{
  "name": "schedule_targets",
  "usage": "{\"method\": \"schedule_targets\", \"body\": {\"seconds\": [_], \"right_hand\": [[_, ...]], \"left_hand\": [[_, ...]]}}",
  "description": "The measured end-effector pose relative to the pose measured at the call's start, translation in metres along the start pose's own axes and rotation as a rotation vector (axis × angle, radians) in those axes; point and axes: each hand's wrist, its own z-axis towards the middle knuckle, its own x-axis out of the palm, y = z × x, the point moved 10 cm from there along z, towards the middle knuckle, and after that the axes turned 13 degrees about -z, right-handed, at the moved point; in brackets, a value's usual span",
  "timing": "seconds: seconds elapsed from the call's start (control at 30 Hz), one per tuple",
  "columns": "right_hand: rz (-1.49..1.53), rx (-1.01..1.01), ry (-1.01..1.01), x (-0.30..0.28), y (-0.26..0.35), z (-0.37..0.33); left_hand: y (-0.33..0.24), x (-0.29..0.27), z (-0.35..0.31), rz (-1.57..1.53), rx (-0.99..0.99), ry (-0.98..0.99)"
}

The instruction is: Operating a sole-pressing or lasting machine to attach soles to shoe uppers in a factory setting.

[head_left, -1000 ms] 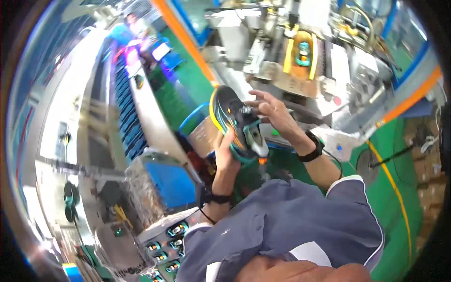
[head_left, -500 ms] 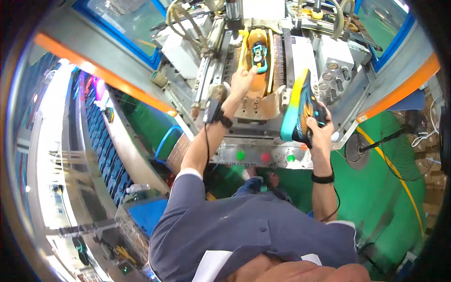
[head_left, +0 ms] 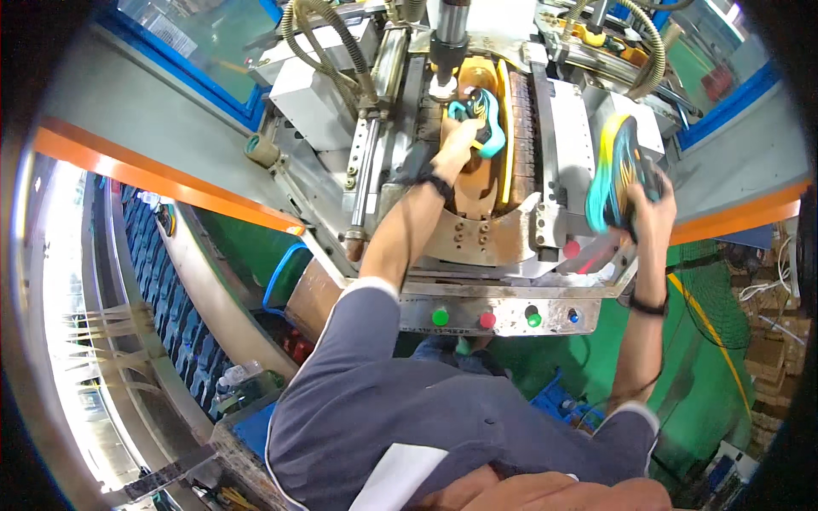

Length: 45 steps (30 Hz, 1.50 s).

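My left hand (head_left: pixel 460 143) reaches into the long trough of the machine. Its fingers are closed on the near part of a black shoe with teal sole edging (head_left: pixel 486 117), which sits tilted in the brown trough (head_left: pixel 479 183). Away to the right, my right hand (head_left: pixel 652 204) grips a second shoe (head_left: pixel 620 170) with a yellow and teal sole and a dark upper with orange marks. This second shoe is upright, toe up, slightly blurred, with its sole toward the left. My fingers partly hide its upper.
A metal press rod (head_left: pixel 450 47) hangs just above the trough, close to my left hand. Along the front runs a panel (head_left: pixel 511 317) with green and red buttons. Orange-edged frames (head_left: pixel 170 183) flank the machine. A conveyor with blue matting (head_left: pixel 175 294) lies left.
My left hand has closed on the shoe in the trough, which now sits raised and turned. My right hand has carried the other shoe farther right. The view has shifted closer to the machine.
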Motion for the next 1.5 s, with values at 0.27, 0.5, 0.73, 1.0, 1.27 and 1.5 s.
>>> {"method": "schedule_targets", "body": {"seconds": [0.27, 0.5, 0.73, 1.0, 1.27, 1.5], "right_hand": [[-0.552, -0.217, 0.518, 0.262, 0.081, 0.115], [-0.585, -0.389, 0.179, 0.377, 0.056, 0.068], [-0.567, -0.212, 0.296, 0.369, 0.065, 0.05], [0.198, -0.886, 0.527, 0.214, 0.156, -0.269], [-0.031, -0.992, 0.797, 0.305, 0.035, -0.396], [-0.072, -1.04, 0.717, 0.304, 0.038, -0.397]], "left_hand": [[-0.111, -0.056, -0.27, -0.105, -0.085, 0.139], [-0.166, -0.19, -0.441, -0.056, 0.181, -0.335], [-0.108, -0.259, -0.557, -0.327, 0.403, -0.793], [-0.054, -0.231, -0.567, -0.431, 0.34, -0.8], [-0.035, -0.193, -0.599, -0.336, 0.303, -0.943], [-0.016, -0.192, -0.632, -0.309, 0.295, -0.908]]}}
